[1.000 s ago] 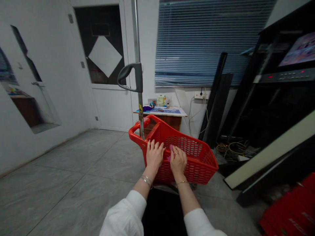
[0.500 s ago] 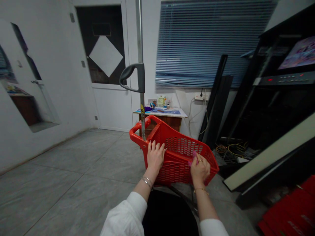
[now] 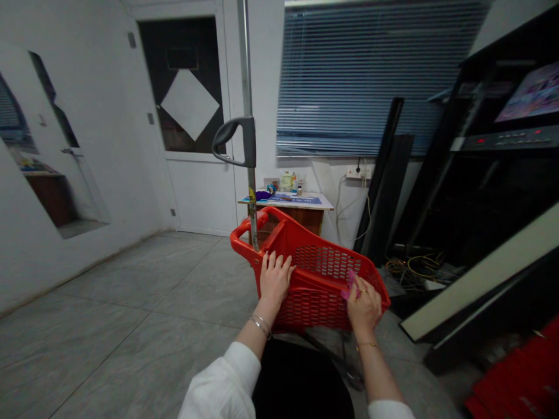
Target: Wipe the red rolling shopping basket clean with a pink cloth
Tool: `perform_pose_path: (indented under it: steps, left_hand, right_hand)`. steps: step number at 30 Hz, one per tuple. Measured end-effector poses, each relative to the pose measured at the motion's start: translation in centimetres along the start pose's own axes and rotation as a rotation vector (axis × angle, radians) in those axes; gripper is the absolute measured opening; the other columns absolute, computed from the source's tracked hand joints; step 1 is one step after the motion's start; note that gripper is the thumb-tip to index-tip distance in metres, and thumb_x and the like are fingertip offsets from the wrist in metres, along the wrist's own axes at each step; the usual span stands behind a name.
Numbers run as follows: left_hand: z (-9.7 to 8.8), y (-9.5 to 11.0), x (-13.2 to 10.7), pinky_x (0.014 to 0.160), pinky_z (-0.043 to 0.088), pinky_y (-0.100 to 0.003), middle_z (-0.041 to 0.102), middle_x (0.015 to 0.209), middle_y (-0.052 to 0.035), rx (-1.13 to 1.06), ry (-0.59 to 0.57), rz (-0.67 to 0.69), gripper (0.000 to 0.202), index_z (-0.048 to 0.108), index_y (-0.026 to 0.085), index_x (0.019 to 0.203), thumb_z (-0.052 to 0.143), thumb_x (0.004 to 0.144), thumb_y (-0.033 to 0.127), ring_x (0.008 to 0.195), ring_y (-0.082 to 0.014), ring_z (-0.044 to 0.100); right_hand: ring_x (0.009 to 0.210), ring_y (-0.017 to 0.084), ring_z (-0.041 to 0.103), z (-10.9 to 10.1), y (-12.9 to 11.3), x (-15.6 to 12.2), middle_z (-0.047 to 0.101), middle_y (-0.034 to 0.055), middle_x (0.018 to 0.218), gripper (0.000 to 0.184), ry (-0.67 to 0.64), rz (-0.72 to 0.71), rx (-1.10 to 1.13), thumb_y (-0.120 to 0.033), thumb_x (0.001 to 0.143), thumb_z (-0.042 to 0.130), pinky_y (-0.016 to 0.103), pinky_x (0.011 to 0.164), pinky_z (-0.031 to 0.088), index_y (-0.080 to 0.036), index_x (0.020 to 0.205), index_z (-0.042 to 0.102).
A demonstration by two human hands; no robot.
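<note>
A red plastic shopping cart basket [image 3: 325, 256] with perforated sides stands in front of me. My left hand [image 3: 275, 279] rests on its near rim, fingers stretched out and slightly apart. Closer to the basket's right end, my right hand [image 3: 365, 302] is closed around a crumpled pink cloth [image 3: 349, 287], which touches the near rim. Part of the cloth is hidden in the fingers. A metal pole [image 3: 247, 75] with a dark grey handle [image 3: 248, 142] rises at the cart's left end, beside its red push bar [image 3: 239, 233].
Behind the cart, a small table [image 3: 323, 201] holds bottles and a purple cloth. Dark panels [image 3: 384, 180] and a pale board [image 3: 463, 291] lean on the right, near cables [image 3: 421, 267] on the floor. A black surface [image 3: 301, 384] lies below my hands. A door [image 3: 196, 186] stands at the back left.
My right hand has slid with the pink cloth to the right along the basket's near rim. My left hand stays in place on the rim. The view has shifted slightly.
</note>
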State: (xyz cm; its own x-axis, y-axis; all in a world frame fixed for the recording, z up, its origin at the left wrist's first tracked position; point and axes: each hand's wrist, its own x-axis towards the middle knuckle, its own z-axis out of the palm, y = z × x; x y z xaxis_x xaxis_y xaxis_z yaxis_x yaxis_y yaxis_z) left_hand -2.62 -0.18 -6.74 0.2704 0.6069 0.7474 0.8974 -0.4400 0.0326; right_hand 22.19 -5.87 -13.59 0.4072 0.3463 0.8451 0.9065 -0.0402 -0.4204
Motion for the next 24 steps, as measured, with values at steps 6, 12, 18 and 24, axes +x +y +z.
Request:
perform_pose_path:
  steps: [6, 12, 18, 24]
  left_hand:
    - [0.2, 0.6, 0.0, 0.117, 0.027, -0.050, 0.068, 0.121, -0.0071, -0.006, 0.003, -0.027, 0.037, 0.064, 0.026, 0.126, 0.042, 0.099, 0.038, 0.129, -0.0288, 0.050]
    - [-0.1, -0.3, 0.0, 0.116, 0.028, -0.050, 0.068, 0.122, -0.0079, 0.006, -0.008, 0.001, 0.038, 0.063, 0.027, 0.128, 0.042, 0.099, 0.039, 0.129, -0.0285, 0.050]
    - [-0.1, -0.3, 0.1, 0.116, 0.028, -0.049, 0.068, 0.122, -0.0079, -0.003, -0.006, 0.000, 0.037, 0.063, 0.027, 0.128, 0.044, 0.099, 0.039, 0.128, -0.0287, 0.051]
    - [0.2, 0.4, 0.3, 0.116, 0.029, -0.050, 0.069, 0.118, -0.0076, -0.014, 0.001, -0.022, 0.036, 0.065, 0.026, 0.126, 0.042, 0.099, 0.038, 0.127, -0.0291, 0.051]
  right_hand:
    - [0.101, 0.021, 0.059, 2.4, -5.9, -0.7, 0.069, 0.0111, 0.111, 0.040, -0.031, -0.048, 0.075, -0.033, 0.098, 0.039, 0.034, 0.091, 0.042, -0.018, 0.119, 0.069]
    - [0.108, 0.018, 0.057, 4.1, -11.5, -1.2, 0.068, 0.0083, 0.117, 0.037, -0.139, -0.203, 0.183, -0.028, 0.099, 0.041, 0.032, 0.096, 0.042, -0.022, 0.127, 0.064]
    - [0.101, 0.020, 0.059, 0.7, -2.0, -0.2, 0.069, 0.0096, 0.113, 0.039, -0.071, -0.051, 0.056, -0.032, 0.097, 0.040, 0.034, 0.092, 0.041, -0.019, 0.123, 0.067]
    - [0.096, 0.021, 0.059, 1.3, -3.1, 0.1, 0.070, 0.0115, 0.109, 0.040, -0.012, 0.038, 0.017, -0.034, 0.097, 0.040, 0.034, 0.087, 0.042, -0.018, 0.116, 0.071]
